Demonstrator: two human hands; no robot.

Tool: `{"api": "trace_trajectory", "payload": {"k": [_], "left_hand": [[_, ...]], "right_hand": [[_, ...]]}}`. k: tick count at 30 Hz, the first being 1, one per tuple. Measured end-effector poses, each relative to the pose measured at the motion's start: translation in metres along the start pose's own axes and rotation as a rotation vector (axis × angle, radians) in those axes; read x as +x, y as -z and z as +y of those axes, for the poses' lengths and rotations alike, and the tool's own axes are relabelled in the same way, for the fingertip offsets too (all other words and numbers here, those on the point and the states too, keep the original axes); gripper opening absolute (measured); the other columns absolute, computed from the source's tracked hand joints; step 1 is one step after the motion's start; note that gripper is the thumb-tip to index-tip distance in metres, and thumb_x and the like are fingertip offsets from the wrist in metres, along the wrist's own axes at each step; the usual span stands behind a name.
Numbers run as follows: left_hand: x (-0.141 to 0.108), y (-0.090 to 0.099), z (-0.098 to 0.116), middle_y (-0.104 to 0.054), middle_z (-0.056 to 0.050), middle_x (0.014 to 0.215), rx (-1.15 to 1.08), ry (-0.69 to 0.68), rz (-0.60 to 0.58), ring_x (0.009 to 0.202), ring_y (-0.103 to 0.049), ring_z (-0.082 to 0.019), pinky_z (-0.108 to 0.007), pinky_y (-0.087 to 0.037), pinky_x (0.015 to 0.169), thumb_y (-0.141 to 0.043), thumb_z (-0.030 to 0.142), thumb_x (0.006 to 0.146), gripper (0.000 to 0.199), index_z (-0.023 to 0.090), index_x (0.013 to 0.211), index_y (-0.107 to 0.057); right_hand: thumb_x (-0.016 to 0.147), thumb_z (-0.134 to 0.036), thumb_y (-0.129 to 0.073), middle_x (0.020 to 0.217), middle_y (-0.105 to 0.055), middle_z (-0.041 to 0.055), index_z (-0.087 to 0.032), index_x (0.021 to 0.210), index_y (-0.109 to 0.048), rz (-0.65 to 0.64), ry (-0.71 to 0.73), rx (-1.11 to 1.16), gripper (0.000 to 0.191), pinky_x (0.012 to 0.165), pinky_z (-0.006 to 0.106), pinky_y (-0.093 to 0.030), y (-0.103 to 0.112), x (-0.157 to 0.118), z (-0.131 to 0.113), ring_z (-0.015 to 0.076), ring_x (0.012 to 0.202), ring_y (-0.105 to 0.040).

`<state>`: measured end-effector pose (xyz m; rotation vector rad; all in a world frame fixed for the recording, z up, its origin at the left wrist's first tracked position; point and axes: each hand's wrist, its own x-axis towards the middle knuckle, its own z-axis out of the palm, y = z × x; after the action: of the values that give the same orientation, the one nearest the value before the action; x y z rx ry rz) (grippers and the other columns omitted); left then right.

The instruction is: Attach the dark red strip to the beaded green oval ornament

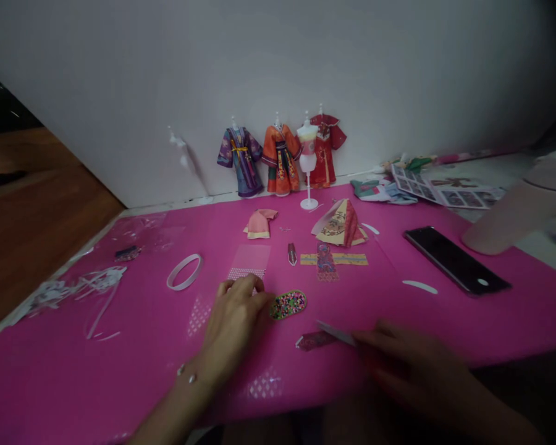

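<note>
My left hand (236, 312) rests on the pink table with its fingers bent together, the fingertips at the left end of an oval green piece with colourful dots (290, 305). Whether they pinch it is hard to tell. At the lower right, my right hand (403, 355), blurred, is closed round scissors (336, 332) with the blades pointing left. Under the blades lies a dark red patterned strip (312, 340) with a pointed, white-edged end. A pink sheet with a white dotted band (250, 256) lies just beyond my left hand. Farther back is a small pointed dark piece (291, 254).
Dressed miniature forms (282, 161) stand along the wall, beside a bare-based form (308, 162). A black phone (454, 258) and a tall cup (521, 201) are at right. A tape ring (185, 272) and white scraps (97, 281) lie left; a pink garment (259, 224) is behind.
</note>
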<state>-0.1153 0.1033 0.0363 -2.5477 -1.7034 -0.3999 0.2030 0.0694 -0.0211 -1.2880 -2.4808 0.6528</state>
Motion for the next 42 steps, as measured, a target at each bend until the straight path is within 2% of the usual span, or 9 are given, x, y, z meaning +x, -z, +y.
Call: {"api": "trace_trajectory", "payload": {"k": [4,7,12,16,19,23,31,37,42], "left_hand": [[0.008,-0.003,-0.001,-0.066,-0.003,0.089,-0.027,-0.037,-0.026,0.079,-0.057,-0.02,-0.038,-0.038,0.08,-0.055,0.019,0.094,0.024,0.022,0.076,-0.071],[0.008,-0.007,0.0,-0.065,-0.003,0.089,-0.047,-0.036,-0.025,0.078,-0.057,-0.019,-0.038,-0.039,0.079,-0.057,0.018,0.092,0.022,0.021,0.073,-0.068],[0.005,-0.011,-0.001,-0.066,-0.003,0.092,-0.107,-0.001,-0.025,0.082,-0.06,-0.021,-0.038,-0.04,0.079,-0.06,0.016,0.091,0.015,0.02,0.079,-0.069],[-0.002,-0.015,0.001,-0.067,-0.003,0.093,-0.165,0.033,-0.036,0.084,-0.061,-0.02,-0.038,-0.043,0.08,-0.055,0.018,0.095,0.017,0.021,0.088,-0.07],[-0.008,-0.019,0.004,-0.069,-0.006,0.102,-0.191,0.055,-0.038,0.092,-0.063,-0.023,-0.042,-0.046,0.083,-0.054,0.021,0.097,0.017,0.022,0.101,-0.071],[-0.013,-0.024,0.008,-0.069,-0.008,0.116,-0.21,0.069,-0.029,0.106,-0.062,-0.029,-0.049,-0.047,0.09,-0.064,0.024,0.091,0.023,0.021,0.114,-0.067],[-0.013,-0.029,0.013,-0.072,-0.005,0.105,-0.261,0.11,0.003,0.098,-0.063,-0.028,-0.048,-0.05,0.086,-0.067,0.018,0.087,0.021,0.022,0.107,-0.067],[-0.029,-0.028,0.019,-0.071,-0.007,0.103,-0.342,0.149,0.09,0.093,-0.068,-0.025,-0.042,-0.058,0.079,-0.062,0.019,0.089,0.026,0.021,0.116,-0.06],[-0.057,-0.028,0.032,-0.073,-0.008,0.108,-0.36,0.198,0.299,0.09,-0.074,-0.022,-0.036,-0.063,0.074,-0.058,0.024,0.092,0.033,0.022,0.124,-0.053]], "right_hand": [[0.083,-0.015,-0.06,0.091,-0.067,0.0029,-0.034,0.132,-0.063,0.051,0.008,0.008,0.052,0.063,0.033,-0.051,-0.001,0.001,0.0,0.0209,0.075,-0.067],[0.082,-0.013,-0.061,0.091,-0.067,0.0025,-0.035,0.133,-0.062,0.049,0.015,0.014,0.055,0.064,0.033,-0.051,-0.001,0.001,0.001,0.0205,0.075,-0.067],[0.083,-0.012,-0.059,0.092,-0.067,0.0024,-0.035,0.135,-0.06,0.042,0.006,0.031,0.057,0.064,0.033,-0.05,0.0,0.001,-0.001,0.0211,0.077,-0.067],[0.081,-0.012,-0.06,0.09,-0.067,0.0021,-0.034,0.133,-0.062,0.058,0.012,0.024,0.056,0.062,0.031,-0.048,0.002,0.001,-0.003,0.0207,0.076,-0.067],[0.082,-0.011,-0.059,0.089,-0.067,0.0021,-0.033,0.133,-0.062,0.034,0.022,0.039,0.056,0.062,0.03,-0.049,0.004,0.002,-0.003,0.0198,0.076,-0.066],[0.082,-0.012,-0.059,0.091,-0.068,0.0031,-0.033,0.132,-0.063,0.055,0.025,0.033,0.054,0.062,0.03,-0.048,0.003,0.002,-0.003,0.0205,0.076,-0.066],[0.084,-0.014,-0.059,0.092,-0.066,0.0027,-0.034,0.135,-0.061,0.012,0.009,0.009,0.055,0.063,0.033,-0.049,0.001,0.001,0.001,0.0215,0.077,-0.067],[0.082,-0.013,-0.06,0.089,-0.067,0.0025,-0.035,0.132,-0.063,0.055,0.013,-0.002,0.055,0.06,0.031,-0.049,0.001,0.0,-0.002,0.0206,0.073,-0.066],[0.084,-0.015,-0.059,0.09,-0.068,0.0031,-0.034,0.131,-0.064,0.081,0.037,-0.039,0.051,0.061,0.031,-0.051,0.001,-0.003,-0.002,0.0198,0.072,-0.066]]}}
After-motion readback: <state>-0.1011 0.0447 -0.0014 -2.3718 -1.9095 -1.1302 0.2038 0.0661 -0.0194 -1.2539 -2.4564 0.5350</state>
